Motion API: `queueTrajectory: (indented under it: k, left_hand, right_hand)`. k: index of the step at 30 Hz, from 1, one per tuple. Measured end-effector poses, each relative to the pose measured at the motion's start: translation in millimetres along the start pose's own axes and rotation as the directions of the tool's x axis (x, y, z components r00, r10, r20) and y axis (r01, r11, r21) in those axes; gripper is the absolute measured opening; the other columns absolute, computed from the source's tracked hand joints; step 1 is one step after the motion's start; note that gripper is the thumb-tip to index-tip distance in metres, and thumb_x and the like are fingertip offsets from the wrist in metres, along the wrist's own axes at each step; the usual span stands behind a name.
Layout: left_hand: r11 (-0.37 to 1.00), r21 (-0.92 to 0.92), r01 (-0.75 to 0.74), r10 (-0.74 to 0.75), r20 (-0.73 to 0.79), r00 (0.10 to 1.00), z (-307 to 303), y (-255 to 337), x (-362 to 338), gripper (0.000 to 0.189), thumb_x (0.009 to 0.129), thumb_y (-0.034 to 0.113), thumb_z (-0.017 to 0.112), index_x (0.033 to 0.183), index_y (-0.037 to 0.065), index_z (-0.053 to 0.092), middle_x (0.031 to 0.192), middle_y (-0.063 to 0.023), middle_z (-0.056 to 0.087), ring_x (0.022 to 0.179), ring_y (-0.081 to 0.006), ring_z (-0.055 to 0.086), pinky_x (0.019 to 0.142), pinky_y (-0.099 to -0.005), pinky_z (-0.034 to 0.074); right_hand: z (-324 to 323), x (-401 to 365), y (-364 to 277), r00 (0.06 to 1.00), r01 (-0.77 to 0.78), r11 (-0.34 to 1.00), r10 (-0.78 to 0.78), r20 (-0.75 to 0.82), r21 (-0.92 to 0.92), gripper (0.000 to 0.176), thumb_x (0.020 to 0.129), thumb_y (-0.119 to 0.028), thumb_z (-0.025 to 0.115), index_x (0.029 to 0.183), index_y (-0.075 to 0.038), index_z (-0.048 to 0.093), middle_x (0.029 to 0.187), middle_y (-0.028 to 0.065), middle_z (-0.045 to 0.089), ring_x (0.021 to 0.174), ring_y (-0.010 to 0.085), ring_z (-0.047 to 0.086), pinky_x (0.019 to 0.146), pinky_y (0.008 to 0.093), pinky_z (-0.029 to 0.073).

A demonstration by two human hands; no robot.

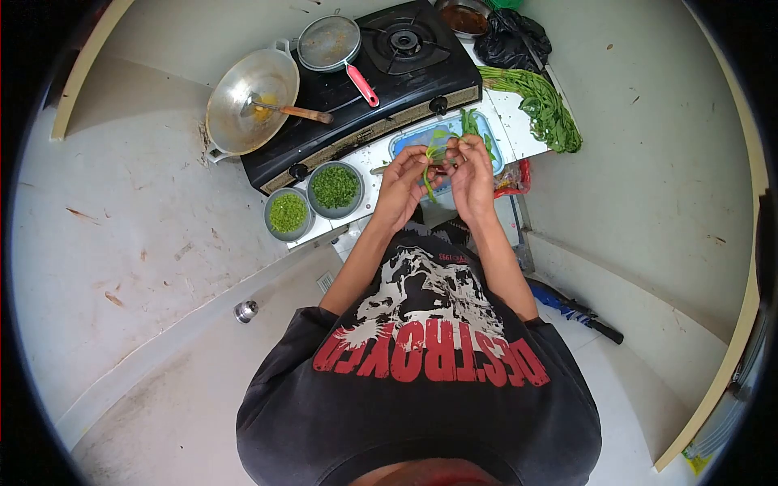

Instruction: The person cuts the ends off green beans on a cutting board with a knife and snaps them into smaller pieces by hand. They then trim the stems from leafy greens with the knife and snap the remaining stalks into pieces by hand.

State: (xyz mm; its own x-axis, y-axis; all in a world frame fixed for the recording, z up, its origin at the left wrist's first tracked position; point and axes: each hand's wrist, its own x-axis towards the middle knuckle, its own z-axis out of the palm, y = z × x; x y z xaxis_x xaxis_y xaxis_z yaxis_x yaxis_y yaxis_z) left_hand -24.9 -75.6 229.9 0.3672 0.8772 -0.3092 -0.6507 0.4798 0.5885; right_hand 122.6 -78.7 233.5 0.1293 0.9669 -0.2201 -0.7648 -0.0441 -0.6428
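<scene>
Left hand (403,188) and right hand (472,174) pinching a green stalk (428,191) before the stove (405,77); two bowls (335,186) beside it filled, stalk bundle (545,107) apparently yet unpicked.

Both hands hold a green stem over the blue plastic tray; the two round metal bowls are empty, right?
No: the head view shows both round metal bowls holding chopped greens. The left hand and right hand hold the green stem over the blue plastic tray.
</scene>
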Motion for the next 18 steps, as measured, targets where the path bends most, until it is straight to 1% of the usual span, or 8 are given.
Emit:
queueTrajectory:
  k: [1,4,7,10,13,16,18]
  left_hand:
    - [1.0,-0.013,-0.001,0.001,-0.015,1.0,-3,1,0,0.022,0.102,0.005,0.056,0.124,0.004,0.055,0.106,-0.0049,0.059,0.09,-0.0142,0.057,0.086,-0.0371,0.056]
    - [1.0,-0.018,-0.012,0.011,-0.03,0.999,-8,7,-1,0.025,0.102,0.004,0.055,0.126,0.007,0.053,0.106,-0.0049,0.058,0.09,-0.0146,0.057,0.087,-0.038,0.056]
    - [1.0,-0.016,-0.016,0.015,-0.032,0.999,-10,12,-1,0.026,0.102,0.004,0.055,0.127,0.009,0.052,0.105,-0.0042,0.058,0.091,-0.0147,0.057,0.087,-0.0381,0.055]
    - [1.0,-0.006,-0.006,0.006,-0.022,1.0,-9,16,1,0.026,0.102,0.004,0.055,0.127,0.009,0.052,0.105,-0.0039,0.058,0.091,-0.0146,0.057,0.086,-0.0382,0.055]
    - [1.0,0.013,0.01,-0.009,-0.014,1.0,-5,17,0,0.026,0.102,0.005,0.056,0.127,0.01,0.052,0.105,-0.0042,0.059,0.09,-0.0142,0.058,0.084,-0.037,0.056]
    - [0.998,0.055,-0.003,0.004,-0.023,1.0,-1,16,1,0.025,0.101,0.004,0.057,0.126,0.008,0.052,0.106,-0.0053,0.061,0.09,-0.0143,0.059,0.082,-0.0355,0.056]
    - [0.995,0.094,-0.017,0.021,-0.043,0.999,0,15,1,0.025,0.101,0.004,0.058,0.125,0.006,0.053,0.106,-0.0061,0.062,0.09,-0.0142,0.06,0.081,-0.0342,0.056]
  right_hand:
    - [-4,2,-3,1.0,0.009,1.0,-0.008,-0.009,0.009,0.011,0.097,-0.013,0.058,0.108,-0.009,0.058,0.102,0.005,0.063,0.09,0.0113,0.056,0.081,0.0296,0.046]
    - [-9,3,-10,1.0,0.004,0.999,-0.004,-0.004,-0.041,0.011,0.097,-0.014,0.061,0.107,-0.009,0.058,0.103,0.0047,0.064,0.09,0.0114,0.056,0.087,0.03,0.044]
    - [-8,3,-10,0.999,0.003,0.983,-0.011,-0.043,-0.185,0.014,0.097,-0.016,0.063,0.108,-0.008,0.062,0.103,0.0048,0.066,0.092,0.0107,0.057,0.086,0.028,0.044]
    - [-3,3,-4,1.0,-0.002,0.909,-0.006,-0.017,-0.417,0.018,0.097,-0.015,0.066,0.112,-0.005,0.066,0.103,0.0049,0.068,0.095,0.0094,0.059,0.085,0.0271,0.046]
    - [8,-1,1,0.998,0.043,0.868,-0.014,0.063,-0.495,0.023,0.097,-0.013,0.067,0.116,-0.002,0.067,0.102,0.0046,0.069,0.091,0.0093,0.062,0.08,0.0258,0.049]
    - [3,1,5,0.988,-0.012,0.866,0.086,0.126,-0.499,0.025,0.096,-0.012,0.068,0.118,0.0,0.067,0.1,0.0041,0.069,0.084,0.0101,0.064,0.076,0.0249,0.051]
    - [3,2,5,0.988,-0.002,0.846,0.085,0.132,-0.533,0.023,0.096,-0.012,0.069,0.115,0.001,0.067,0.098,0.005,0.069,0.081,0.0106,0.065,0.073,0.0246,0.051]
